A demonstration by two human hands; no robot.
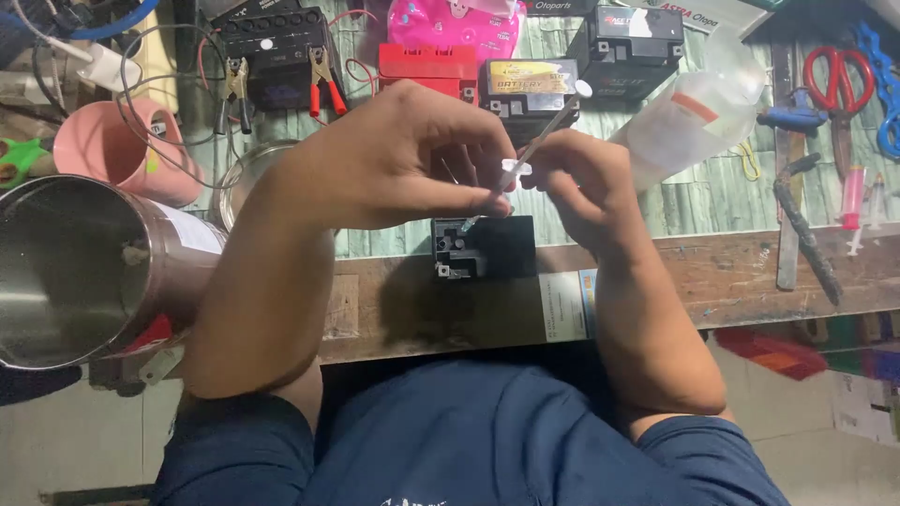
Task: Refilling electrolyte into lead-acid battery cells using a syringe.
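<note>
At nine o'clock we note a large steel cylinder lying on its side, its open mouth toward us, and behind it at ten o'clock a pink cup. Toward eleven o'clock, red and black clamp leads lie against a black battery.

Our left hand sits just left of centre, fingers curled, thumb and forefinger pinched on the lower barrel of a clear syringe. The syringe slants from one o'clock down to its tip, which meets the top of a small black battery at centre, on the wooden bench edge.

Our right hand, just right of centre, is closed around the syringe's flange and plunger.

At two o'clock a translucent plastic bottle lies tilted. At three o'clock we see red-handled scissors and a dark rusty tool.
</note>
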